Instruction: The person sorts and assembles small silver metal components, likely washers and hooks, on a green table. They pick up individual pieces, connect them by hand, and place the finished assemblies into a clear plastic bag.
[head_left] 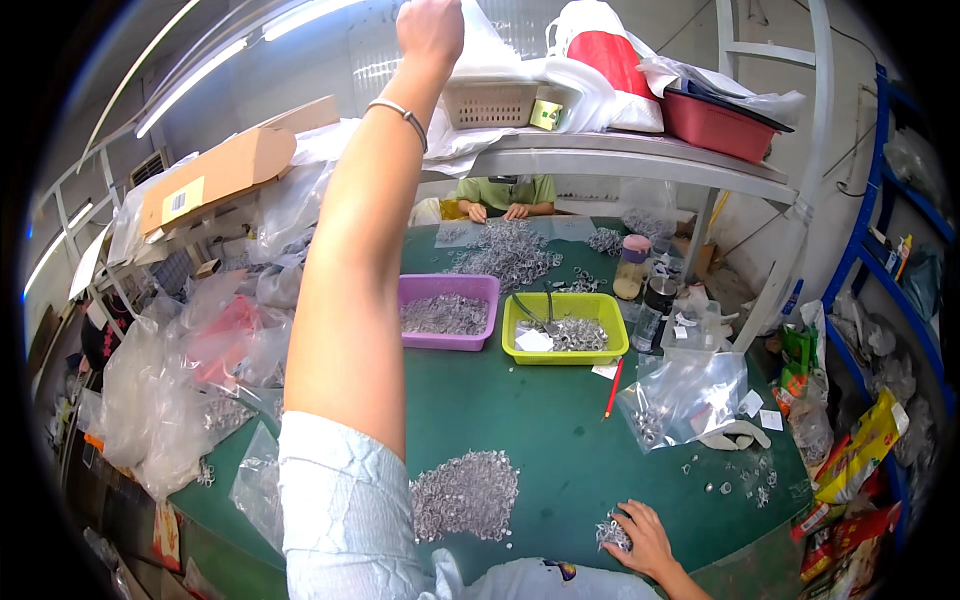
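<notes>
My left arm reaches up across the view, and my left hand is curled closed beside the white plastic bags on the overhead shelf; what it grips, if anything, is hidden. Low at the right, my right hand curls around a small heap of metal parts on the green table, with the parts between thumb and fingers. A larger pile of small grey metal parts lies left of it. Farther back stand a purple basin and a yellow-green basin, both holding metal parts.
A clear plastic bag, a red pencil and jars lie or stand at the right. Plastic bags crowd the left edge. The metal shelf spans overhead. Another person sits across by a big parts heap.
</notes>
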